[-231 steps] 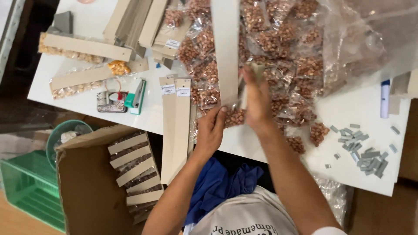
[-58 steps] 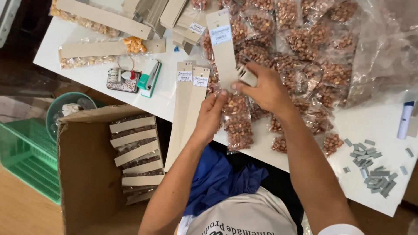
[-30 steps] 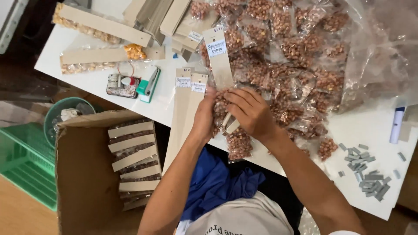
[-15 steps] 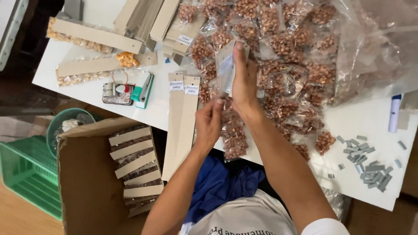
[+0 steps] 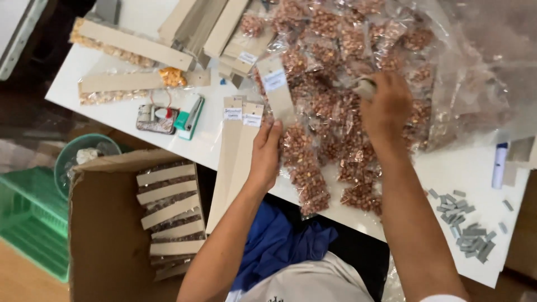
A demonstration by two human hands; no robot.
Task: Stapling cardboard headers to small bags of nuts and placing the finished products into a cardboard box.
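A person seated at a white table (image 5: 184,145) works over a spread of small clear packets of peanuts (image 5: 335,72), attaching them to long cardboard strips. The left hand (image 5: 266,156) lies flat, fingers together and extended, pressing on the near end of a strip (image 5: 278,95) that already carries several packets (image 5: 305,168) trailing toward the table's near edge. The right hand (image 5: 386,106) reaches into the heap beyond, fingers curled shut around a small pale object (image 5: 364,88) — too blurred to tell what kind. Judging by what lies about, the job is well under way but far from over: the open cardboard box (image 5: 106,235) on the floor at the person's left holds a row of finished strips (image 5: 168,207) stacked on edge, while loose packets cover much of the table. Two bare strips (image 5: 238,145) wait just beside the left hand, and more blank strips (image 5: 218,28) are piled at the far side. Two filled strips (image 5: 128,50) lie apart at the far left, near a green stapler (image 5: 189,117). Loose staple bars (image 5: 464,218) are scattered at the right. A round green tub (image 5: 84,159) and a green crate (image 5: 31,218) sit beyond the box — the tub's contents are unclear.
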